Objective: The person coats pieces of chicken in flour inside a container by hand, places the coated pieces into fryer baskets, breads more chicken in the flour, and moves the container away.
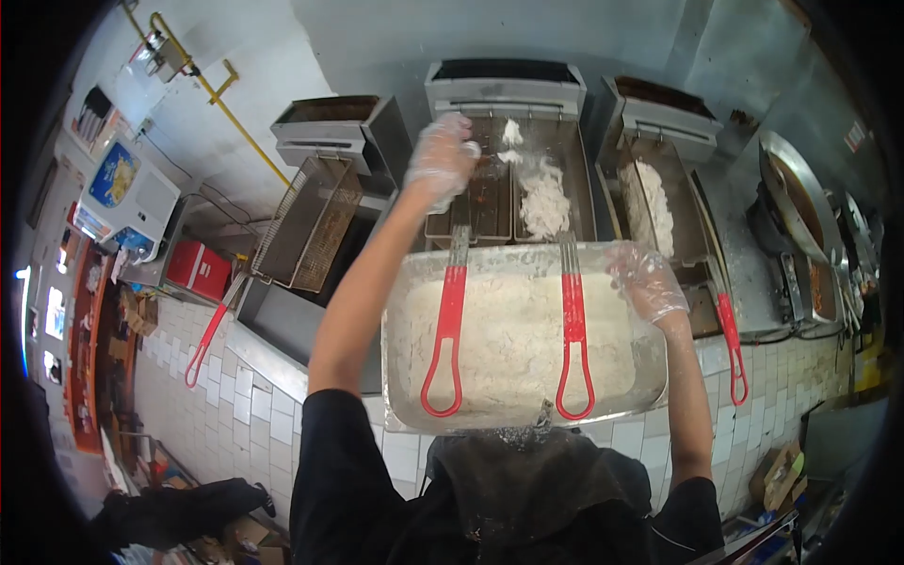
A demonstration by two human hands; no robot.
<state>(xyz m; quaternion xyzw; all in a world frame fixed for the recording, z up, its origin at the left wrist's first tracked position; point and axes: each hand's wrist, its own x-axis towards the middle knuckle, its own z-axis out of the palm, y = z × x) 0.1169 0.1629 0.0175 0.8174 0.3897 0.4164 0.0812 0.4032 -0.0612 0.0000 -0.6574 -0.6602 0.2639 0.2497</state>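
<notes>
My left hand (441, 158), in a clear plastic glove, is raised over the left frying basket (482, 193) of the middle fryer. Its fingers are curled, with a whitish bit at their tips that I cannot identify. My right hand (650, 282), also gloved and dusted with flour, grips the far right corner of a metal tray (400, 377). White flour (518, 325) fills the tray, which lies close against my body. Floured pieces (544, 200) are heaped in the right basket (584, 198) of the middle fryer. Two red basket handles (452, 306) (573, 311) reach over the tray.
On the left fryer sits a wire basket (311, 226). The right fryer's basket (692, 212) contains a long floured piece (650, 202). A large round pan (796, 193) stands far right. Beyond the left fryer is a red box (198, 270). Red handles jut out over the tiled floor (245, 400).
</notes>
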